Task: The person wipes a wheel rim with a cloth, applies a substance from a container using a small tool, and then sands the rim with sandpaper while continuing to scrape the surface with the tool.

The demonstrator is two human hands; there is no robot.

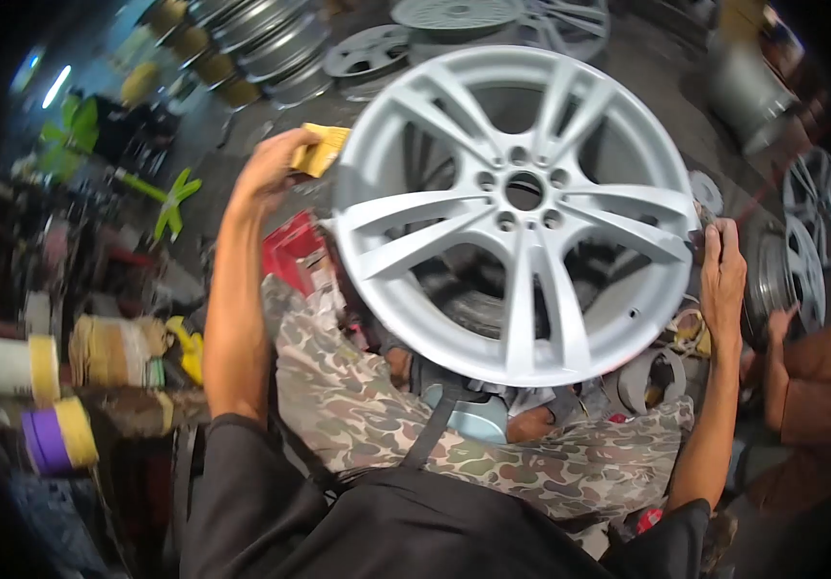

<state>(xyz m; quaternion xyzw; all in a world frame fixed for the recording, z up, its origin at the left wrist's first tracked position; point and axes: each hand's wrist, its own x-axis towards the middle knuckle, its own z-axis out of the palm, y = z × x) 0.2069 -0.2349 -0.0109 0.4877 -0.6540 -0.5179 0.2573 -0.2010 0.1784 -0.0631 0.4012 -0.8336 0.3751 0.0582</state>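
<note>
A silver-grey alloy wheel rim (pixel 531 333) with split spokes is raised in front of my lap, its face towards me. At its right edge is my right hand (pixel 722 265), closed on the rim, with the fingertips partly hidden. My left hand (pixel 276 166) is just off the rim's upper left edge. Its fingers are closed on a folded piece of yellow sandpaper (pixel 323 150). Behind the spokes, part of a dark round object shows, too hidden to name.
More wheel rims (pixel 261 43) are stacked at the back, and others (pixel 821 207) stand at the right. A person (pixel 816 386) sits close on the right, one hand by a rim. Left are a purple-and-yellow roll (pixel 58 436) and a green star-shaped piece (pixel 176 201). A red box (pixel 295 253) lies behind my left forearm.
</note>
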